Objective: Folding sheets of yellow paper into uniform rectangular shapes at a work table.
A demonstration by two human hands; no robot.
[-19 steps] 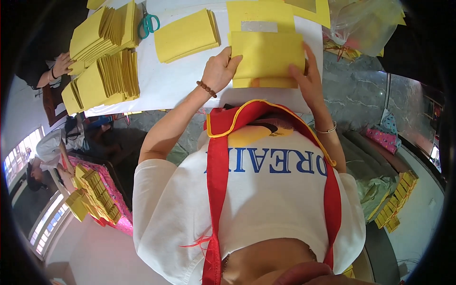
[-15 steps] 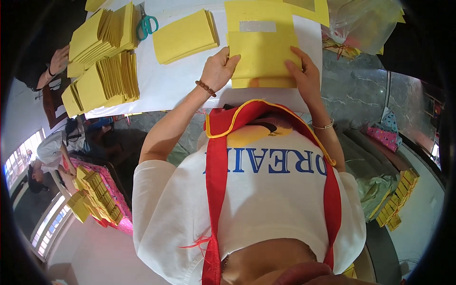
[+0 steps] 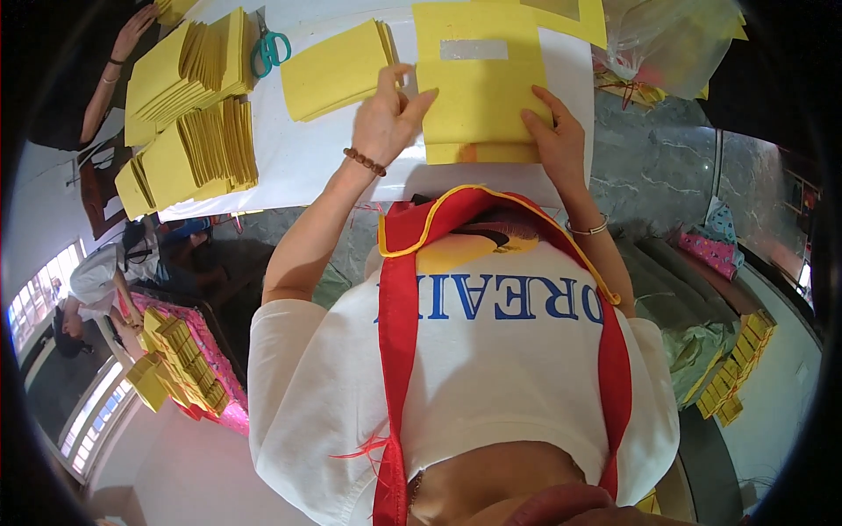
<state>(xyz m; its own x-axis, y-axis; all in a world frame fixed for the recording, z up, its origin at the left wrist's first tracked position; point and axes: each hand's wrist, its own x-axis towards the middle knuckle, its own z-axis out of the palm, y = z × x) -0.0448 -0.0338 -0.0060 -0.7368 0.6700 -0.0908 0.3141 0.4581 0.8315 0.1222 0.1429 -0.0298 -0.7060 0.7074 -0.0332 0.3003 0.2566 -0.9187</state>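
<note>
Folded yellow paper (image 3: 482, 101) with a silver-grey rectangle near its far end lies on the white table in front of me. A narrow strip with an orange mark runs along its near edge. My right hand (image 3: 558, 133) grips the paper's right edge, thumb on top; its other fingertips are partly hidden. My left hand (image 3: 384, 121), with a brown bead bracelet, is off the paper's left edge, its thumb and fingers apart and nothing in it. It is nearest to a small stack of folded yellow paper (image 3: 338, 70).
Bundles of folded yellow paper (image 3: 189, 79) fill the table's left side, beside teal-handled scissors (image 3: 270, 54). A clear plastic bag (image 3: 671, 44) sits at the far right. A co-worker's arm (image 3: 110, 74) reaches in at the far left; another person (image 3: 101, 272) is beyond the pink-covered table.
My left hand has let go of the paper's left edge and moved left, its fingers opening. My right hand stays at the right edge. The co-worker's hand at far left has moved farther away.
</note>
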